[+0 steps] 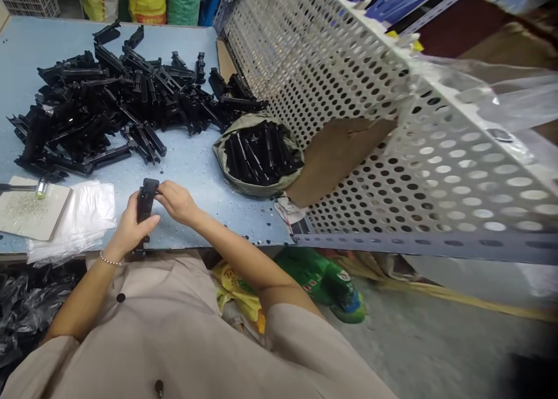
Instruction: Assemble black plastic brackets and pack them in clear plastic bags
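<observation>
My left hand (129, 223) is gripping the black part (146, 200) by the edge of the blue table (192, 166); my right hand (178, 201) is touching its top, whether pinching I can't tell. A slackening grip could be dropping it!

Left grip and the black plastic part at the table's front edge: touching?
Touching. Head view: the left grip wraps the black plastic part, thumb lying across it.
</observation>
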`<state>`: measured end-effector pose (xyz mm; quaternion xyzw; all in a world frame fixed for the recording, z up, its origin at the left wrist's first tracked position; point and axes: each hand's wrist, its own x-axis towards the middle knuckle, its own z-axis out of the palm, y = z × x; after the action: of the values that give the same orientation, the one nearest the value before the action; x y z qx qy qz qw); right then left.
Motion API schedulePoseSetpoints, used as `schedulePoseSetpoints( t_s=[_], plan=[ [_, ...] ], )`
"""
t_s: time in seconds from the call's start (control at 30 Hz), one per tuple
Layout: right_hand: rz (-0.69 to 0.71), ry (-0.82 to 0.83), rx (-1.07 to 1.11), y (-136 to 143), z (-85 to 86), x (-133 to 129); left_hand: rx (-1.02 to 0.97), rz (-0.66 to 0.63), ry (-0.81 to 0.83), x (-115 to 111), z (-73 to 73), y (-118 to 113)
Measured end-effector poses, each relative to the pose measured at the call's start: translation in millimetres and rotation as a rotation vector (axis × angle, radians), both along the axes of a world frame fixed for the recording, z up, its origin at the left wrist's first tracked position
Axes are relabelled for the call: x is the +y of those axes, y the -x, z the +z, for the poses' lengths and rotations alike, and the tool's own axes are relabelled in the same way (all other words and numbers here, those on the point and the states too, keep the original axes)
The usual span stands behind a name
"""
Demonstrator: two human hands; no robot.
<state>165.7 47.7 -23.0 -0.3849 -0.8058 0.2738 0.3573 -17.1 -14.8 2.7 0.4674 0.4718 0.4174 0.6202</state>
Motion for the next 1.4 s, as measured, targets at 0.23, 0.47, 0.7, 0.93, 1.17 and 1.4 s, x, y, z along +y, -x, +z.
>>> schedulePoseSetpoints(
  t_s=[0.23, 0.47, 0.7, 0.93, 1.17, 1.4],
  plan=[
    [0.041, 0.243, 0.076, 10.5, -8.6, -34.6, -0.142, 0.195, 0.065, 16.5, 2.2, 9.3],
    [0.180, -0.296, -0.304, 18.9, -18.1, -67.9, -0.172, 0.161, 0.165, 21.0, 5.4, 10.3],
    [0.038, -0.056, -0.279, 23.4, -15.6, 17.9, 0.122, 0.312, 0.007, 25.4, -52.1, 15.6],
    [-0.554, 0.394, -0.093, 16.2, -3.0, 148.9, 0.417, 0.153, -0.290, 18.8, -88.9, -21.0],
    [-0.285, 0.375, 0.246, 20.7, -14.2, 25.7, -0.108, 0.265, -0.174, 45.8, -44.9, -1.6],
    [-0.232, -0.088, -0.055, 21.8, 21.3, 3.4, 0.019, 0.225, -0.182, 28.0, 1.2, 2.4]
  ],
)
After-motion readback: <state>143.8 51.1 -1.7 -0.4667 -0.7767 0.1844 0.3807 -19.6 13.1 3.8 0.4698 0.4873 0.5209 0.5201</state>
